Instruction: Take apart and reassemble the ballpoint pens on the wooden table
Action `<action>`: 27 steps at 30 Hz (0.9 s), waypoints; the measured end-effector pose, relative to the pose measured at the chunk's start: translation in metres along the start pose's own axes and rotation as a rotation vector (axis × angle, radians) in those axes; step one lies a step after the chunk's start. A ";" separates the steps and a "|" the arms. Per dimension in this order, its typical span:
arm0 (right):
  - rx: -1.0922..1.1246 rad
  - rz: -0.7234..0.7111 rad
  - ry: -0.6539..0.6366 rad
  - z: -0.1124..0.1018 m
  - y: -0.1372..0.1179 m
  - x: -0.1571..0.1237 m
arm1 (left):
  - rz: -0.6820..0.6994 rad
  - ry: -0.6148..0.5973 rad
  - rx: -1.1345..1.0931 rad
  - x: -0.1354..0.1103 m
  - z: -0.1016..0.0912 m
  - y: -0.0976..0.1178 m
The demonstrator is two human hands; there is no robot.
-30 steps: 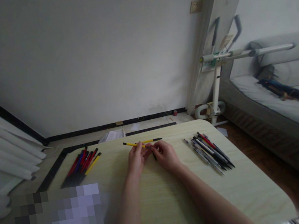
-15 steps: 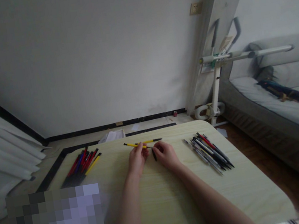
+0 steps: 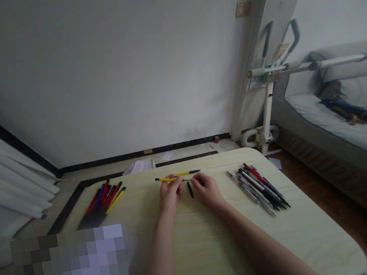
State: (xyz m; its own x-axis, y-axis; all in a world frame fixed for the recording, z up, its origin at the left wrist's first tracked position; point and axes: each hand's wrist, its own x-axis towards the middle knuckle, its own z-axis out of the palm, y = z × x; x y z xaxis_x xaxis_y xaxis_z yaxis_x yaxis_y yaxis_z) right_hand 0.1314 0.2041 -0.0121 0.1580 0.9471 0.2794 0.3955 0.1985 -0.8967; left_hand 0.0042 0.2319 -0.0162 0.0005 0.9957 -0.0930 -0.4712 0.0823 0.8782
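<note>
Head view: the table before me is a smooth, pale wood-grain tabletop (image 3: pixel 201 251) with rounded far corners, and I take the gap between my hands as the centre of the clock. My left hand (image 3: pixel 170 194), at 9 o'clock, has thumb and fingers closed around a slim, straight yellow barrel (image 3: pixel 165 180). My right hand (image 3: pixel 209 191), at 3 o'clock, is drawn to a narrow pinch at the far end of a thin rod (image 3: pixel 187 180).

That yellow barrel looks glossy, like plastic, with a short black end pointing toward 10 o'clock. From its opposite end the thin rod, dark and needle-fine, crosses the gap to my right fingertips; its detail is too small to make out.

Just below the gap, at 6 o'clock, a small black piece (image 3: pixel 190 190) lies on the wood, tapered and dark all along. At 12 o'clock, just beyond my fingers, another yellow pen (image 3: pixel 185 173) lies crosswise, its tapered black end toward 3 o'clock.

Well out at 9 o'clock is a loose fan of red pens (image 3: pixel 108 198) with black ends, a blue pen (image 3: pixel 100 192) among them and a yellow one along its edge; the near ends blur into darkness. Out at 3 o'clock, a slanting bundle of pens (image 3: pixel 259 186) mixes clear, white, black and red barrels.
</note>
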 end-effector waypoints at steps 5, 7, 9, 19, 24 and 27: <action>0.005 -0.002 -0.023 -0.001 0.002 0.000 | 0.053 0.105 0.098 -0.004 0.006 0.001; -0.001 0.002 -0.029 -0.001 0.002 0.000 | 0.096 0.139 0.159 -0.006 0.008 0.001; -0.001 0.004 -0.031 -0.001 0.002 0.000 | 0.121 0.157 0.203 -0.007 0.010 0.001; 0.002 -0.006 -0.044 -0.002 0.000 -0.001 | 0.105 0.112 0.083 0.000 0.003 -0.005; -0.007 0.002 -0.043 -0.002 0.002 -0.001 | 0.116 0.113 0.058 0.000 0.002 -0.004; -0.009 -0.005 -0.034 -0.002 0.004 -0.001 | 0.112 0.127 0.075 -0.001 0.003 -0.001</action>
State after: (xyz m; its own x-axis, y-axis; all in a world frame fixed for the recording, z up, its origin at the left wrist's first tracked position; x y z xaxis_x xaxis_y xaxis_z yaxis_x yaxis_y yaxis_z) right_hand 0.1343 0.2039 -0.0149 0.1253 0.9540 0.2722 0.4041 0.2015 -0.8923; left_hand 0.0074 0.2304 -0.0161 -0.1622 0.9857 -0.0467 -0.3953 -0.0216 0.9183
